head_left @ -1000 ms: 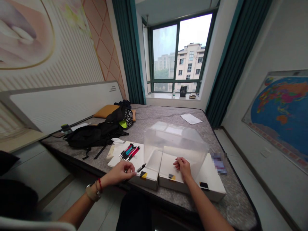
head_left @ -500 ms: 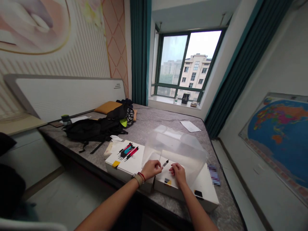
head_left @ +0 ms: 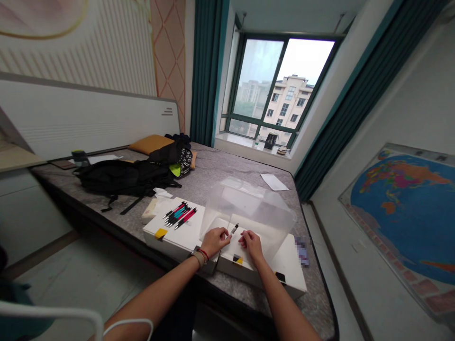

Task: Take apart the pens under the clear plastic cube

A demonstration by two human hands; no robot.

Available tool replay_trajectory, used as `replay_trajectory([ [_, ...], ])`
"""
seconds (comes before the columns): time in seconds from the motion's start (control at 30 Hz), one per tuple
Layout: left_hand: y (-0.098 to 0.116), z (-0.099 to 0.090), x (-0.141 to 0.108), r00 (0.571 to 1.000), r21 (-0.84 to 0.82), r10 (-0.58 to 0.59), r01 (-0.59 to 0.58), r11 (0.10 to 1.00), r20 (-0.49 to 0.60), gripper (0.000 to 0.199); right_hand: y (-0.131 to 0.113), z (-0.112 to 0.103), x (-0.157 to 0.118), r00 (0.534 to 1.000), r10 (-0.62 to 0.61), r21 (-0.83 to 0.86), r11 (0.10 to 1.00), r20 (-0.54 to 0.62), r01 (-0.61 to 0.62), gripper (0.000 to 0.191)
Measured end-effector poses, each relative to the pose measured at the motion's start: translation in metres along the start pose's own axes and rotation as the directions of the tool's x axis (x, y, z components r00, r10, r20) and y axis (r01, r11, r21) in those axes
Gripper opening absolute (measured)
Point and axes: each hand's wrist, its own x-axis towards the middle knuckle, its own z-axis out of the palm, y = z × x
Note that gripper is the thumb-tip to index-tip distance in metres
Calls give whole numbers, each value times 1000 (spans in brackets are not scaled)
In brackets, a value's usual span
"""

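Observation:
Between the thumb and fingers of my left hand (head_left: 216, 241) is a slim pen (head_left: 234, 228) with a black end and a pale barrel, tilted up to the right. My right hand (head_left: 252, 244) is just right of it, apart from the pen, its fingers curled together; whatever they hold, if anything, is hidden. Both hands are over a white box (head_left: 227, 253), in front of a clear plastic bin (head_left: 249, 201) lying with its opening towards me. Several red, teal and black pens (head_left: 180, 215) lie side by side on the white box top (head_left: 194, 232) to the left.
The boxes stand on a grey bed (head_left: 227, 163). A black backpack (head_left: 117, 177) and a mustard cushion (head_left: 151, 143) lie at the back left. A white sheet (head_left: 274, 182) is beyond the bin. White tissue (head_left: 162, 193) lies behind the pens.
The camera view has turned, so the bed, boxes and hands appear further left. Both hands keep nearly the same pose, and the pen is still in the left one.

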Motion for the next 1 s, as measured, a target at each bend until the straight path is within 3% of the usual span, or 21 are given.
replay_trajectory([
  [0.23,-1,0,7,993,96,113,-115,989,35,23,4,-3,3,996,80,76,994,-35,-77,59],
  [0.37,-1,-4,14,941,144,280,-309,940,189,21,4,-4,0,998,12,-26,1000,-61,-14,54],
  [0.5,-4,-10,19,905,195,336,-390,900,262,23,3,-4,0,999,2,-68,998,-47,-5,50],
  [0.7,-6,-10,18,914,261,353,-397,880,202,23,2,-2,-1,998,41,-66,997,-41,-43,50],
  [1.0,-8,-3,16,948,188,307,-318,929,82,18,6,-2,0,1000,11,-157,988,-5,-12,52],
])
